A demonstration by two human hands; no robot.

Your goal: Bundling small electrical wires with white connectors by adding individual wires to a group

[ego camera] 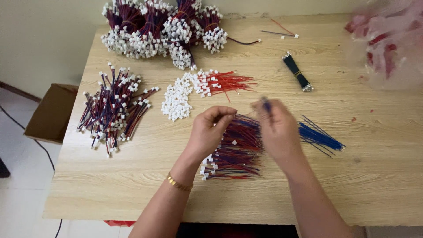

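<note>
The left hand (pixel 209 130) has its thumb and fingertips pinched together above a loose pile of red and blue wires with white plugs (pixel 235 152), though whatever it nips is too small to make out, while the right hand (pixel 277 130) is clenched on a thin blue wire (pixel 266 105) that sticks up from its fingers (blurred). Just right of the right hand lies a bunch of blue wires (pixel 320 136); beyond the left hand sit a heap of white plugs (pixel 176 100) and red wires (pixel 229 82), and further left a spread of finished leads (pixel 112 110), all on the wooden table (pixel 374 176).
</note>
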